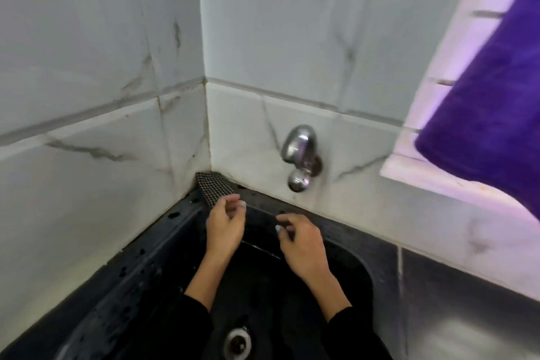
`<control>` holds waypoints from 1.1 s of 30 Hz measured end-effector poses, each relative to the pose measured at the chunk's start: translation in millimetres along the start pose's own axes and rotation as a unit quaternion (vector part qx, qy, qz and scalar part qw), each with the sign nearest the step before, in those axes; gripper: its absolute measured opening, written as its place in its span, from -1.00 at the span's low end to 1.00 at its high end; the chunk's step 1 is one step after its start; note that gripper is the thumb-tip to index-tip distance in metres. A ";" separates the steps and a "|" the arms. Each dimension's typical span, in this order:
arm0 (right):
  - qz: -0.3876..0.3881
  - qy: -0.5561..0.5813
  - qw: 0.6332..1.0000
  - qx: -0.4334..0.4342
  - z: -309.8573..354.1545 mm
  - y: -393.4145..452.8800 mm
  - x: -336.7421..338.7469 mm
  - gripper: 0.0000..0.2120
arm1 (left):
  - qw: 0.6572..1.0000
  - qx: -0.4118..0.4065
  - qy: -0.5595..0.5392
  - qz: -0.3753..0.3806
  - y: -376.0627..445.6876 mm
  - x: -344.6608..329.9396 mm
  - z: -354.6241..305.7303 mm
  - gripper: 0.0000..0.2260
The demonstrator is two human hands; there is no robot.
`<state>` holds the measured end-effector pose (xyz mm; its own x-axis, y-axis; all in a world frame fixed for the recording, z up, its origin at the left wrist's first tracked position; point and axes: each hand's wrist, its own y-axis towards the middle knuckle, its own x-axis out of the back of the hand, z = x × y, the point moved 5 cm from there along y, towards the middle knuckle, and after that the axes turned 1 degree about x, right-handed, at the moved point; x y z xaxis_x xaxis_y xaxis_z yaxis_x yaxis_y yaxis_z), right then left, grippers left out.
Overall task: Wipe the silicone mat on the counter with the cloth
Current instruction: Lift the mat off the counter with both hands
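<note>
Both hands hover over the dark, rounded-corner sink basin (122, 295), which fills the corner where two white marble-veined tiled walls (96, 47) meet. The left hand (224, 228) and right hand (301, 245) have loosely curled fingers and hold nothing; a gap separates them. A black-and-white checked patterned piece (212, 187), cloth or mat I cannot tell, lies on the far-left rim corner, just beyond the left fingertips. The round metal drain (238, 343) sits in the basin's near floor. A chrome wall tap (299, 155) projects from the far wall. A purple towel (491, 102) hangs at right.

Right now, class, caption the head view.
Both hands, left hand and right hand, hover empty over the dark sink below the tap.
</note>
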<state>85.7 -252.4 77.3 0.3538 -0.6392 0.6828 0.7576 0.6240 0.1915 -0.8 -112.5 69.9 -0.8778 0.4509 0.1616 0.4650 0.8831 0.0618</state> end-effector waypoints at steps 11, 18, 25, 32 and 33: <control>-0.118 -0.028 0.980 -0.159 -154.6 -243.5 220.8 -0.84 | 0.974 0.014 0.036 0.224 -280.7 -97.4 -27.7 -0.96; -0.232 -0.051 0.903 -0.360 -288.0 -392.0 342.3 -0.75 | 0.931 0.025 0.243 0.270 -394.1 -170.0 4.1 -0.73; -0.241 -0.148 0.761 -0.584 -353.6 -505.5 388.0 -0.57 | 0.888 0.015 0.387 0.248 -426.1 -172.9 13.9 -0.63; -0.208 -0.111 0.774 -0.587 -363.4 -516.1 397.6 -0.64 | 0.883 0.073 0.389 0.253 -440.6 -181.8 24.2 -0.56; -0.214 -0.112 0.782 -0.574 -361.7 -515.4 398.5 -0.66 | 0.883 0.085 0.386 0.251 -441.1 -182.1 24.4 -0.57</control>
<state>34.5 -991.3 -4.4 -0.0743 -0.5034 0.8608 0.8194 -0.5228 -0.2350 -48.9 -581.0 -10.8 -0.1948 0.6264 0.7548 0.6919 0.6332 -0.3470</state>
